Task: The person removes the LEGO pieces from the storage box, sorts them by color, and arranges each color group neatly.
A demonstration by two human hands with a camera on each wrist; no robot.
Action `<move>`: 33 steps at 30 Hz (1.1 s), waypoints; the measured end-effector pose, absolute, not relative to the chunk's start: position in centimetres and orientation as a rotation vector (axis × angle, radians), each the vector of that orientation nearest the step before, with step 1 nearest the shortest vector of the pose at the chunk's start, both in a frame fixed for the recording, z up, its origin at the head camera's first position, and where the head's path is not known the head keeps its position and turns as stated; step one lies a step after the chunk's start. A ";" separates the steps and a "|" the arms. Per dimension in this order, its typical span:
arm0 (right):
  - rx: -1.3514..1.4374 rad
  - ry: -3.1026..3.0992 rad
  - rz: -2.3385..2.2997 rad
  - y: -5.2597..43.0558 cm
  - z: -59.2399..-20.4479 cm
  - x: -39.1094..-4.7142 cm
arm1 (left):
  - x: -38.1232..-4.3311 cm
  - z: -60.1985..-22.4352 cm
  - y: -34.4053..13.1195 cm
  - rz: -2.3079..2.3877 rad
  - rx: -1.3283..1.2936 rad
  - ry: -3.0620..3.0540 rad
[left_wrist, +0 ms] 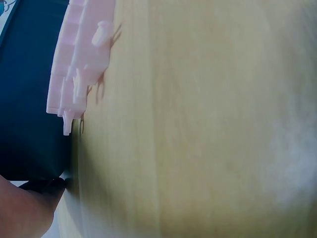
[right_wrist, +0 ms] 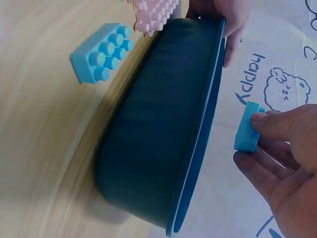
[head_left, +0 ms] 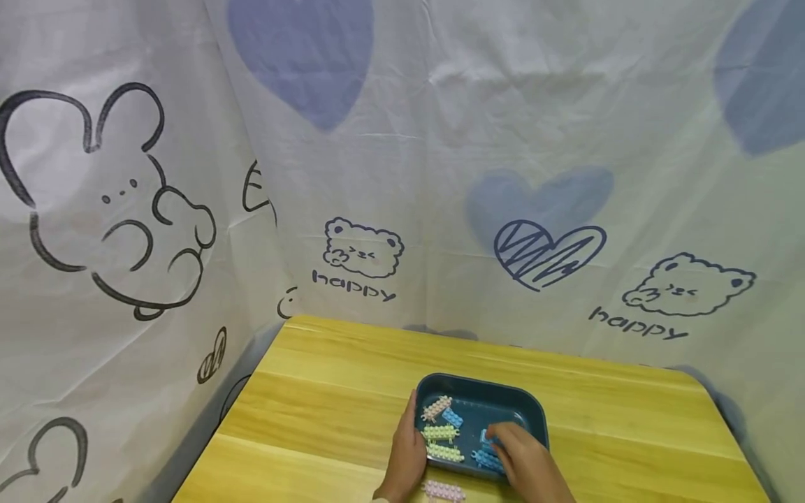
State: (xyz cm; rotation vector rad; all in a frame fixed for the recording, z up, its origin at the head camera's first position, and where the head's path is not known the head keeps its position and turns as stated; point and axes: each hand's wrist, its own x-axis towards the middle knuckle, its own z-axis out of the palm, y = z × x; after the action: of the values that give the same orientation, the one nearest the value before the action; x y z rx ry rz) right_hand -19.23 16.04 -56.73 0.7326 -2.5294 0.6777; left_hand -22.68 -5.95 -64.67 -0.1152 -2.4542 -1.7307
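Observation:
A dark teal plastic bin (head_left: 481, 388) stands on the table. My left hand (head_left: 405, 454) grips its left end, with a digit over the rim in the right wrist view. Above the bin, my right hand (head_left: 528, 457) pinches a small light-blue toy brick (right_wrist: 247, 128) between thumb and fingers. Inside the bin lie a pale pink studded strip (head_left: 437, 408), a blue brick (head_left: 452, 418), yellow-green strips (head_left: 441, 433) and blue strips (head_left: 487, 460), partly hidden by my right hand. A pink studded strip (head_left: 444, 490) lies outside, against the bin's near side.
On the wooden table (head_left: 327, 391), another light-blue brick (right_wrist: 101, 53) lies in front of the bin, near the pink strip. A white printed cloth (head_left: 440, 279) hangs behind the table and at its left side.

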 end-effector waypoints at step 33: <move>0.810 -2.224 0.742 19.1 -61.6 -14.5 | -22.6 -64.4 -5.9 -1.718 -0.090 -2.451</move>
State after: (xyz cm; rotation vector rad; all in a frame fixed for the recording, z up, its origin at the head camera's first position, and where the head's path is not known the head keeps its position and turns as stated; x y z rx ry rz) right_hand -14.50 19.14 -61.61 0.8098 -2.2242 0.7417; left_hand -22.64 -5.85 -64.42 -0.0904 -2.4507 -1.7179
